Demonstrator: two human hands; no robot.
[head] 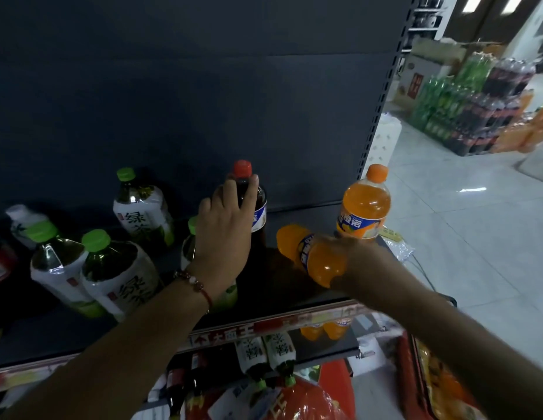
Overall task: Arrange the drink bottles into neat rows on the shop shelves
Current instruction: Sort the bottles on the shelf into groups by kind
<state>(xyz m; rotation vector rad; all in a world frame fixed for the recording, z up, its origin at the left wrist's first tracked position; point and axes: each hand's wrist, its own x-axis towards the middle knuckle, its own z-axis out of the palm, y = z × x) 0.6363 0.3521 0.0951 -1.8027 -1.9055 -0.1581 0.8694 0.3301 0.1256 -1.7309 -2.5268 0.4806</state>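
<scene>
— Where are the hands?
— The left hand point(224, 228) grips the neck of a dark cola bottle with a red cap point(249, 201), upright on the dark metal shelf point(294, 286). The right hand point(352, 262) holds a tilted orange soda bottle point(309, 253) above the shelf.
— Others?
— An upright orange soda bottle with an orange cap point(365, 204) stands at the right end; green-capped tea bottles point(142, 213) stand left.

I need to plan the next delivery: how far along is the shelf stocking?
Early stage. Done: one orange soda bottle stands upright at the shelf's right end. In hand: the left hand grips a dark bottle with a red cap; the right hand holds a second orange bottle tilted on its side. Left: the green tea bottles stand scattered, not in rows, and most of the shelf is bare.
</scene>
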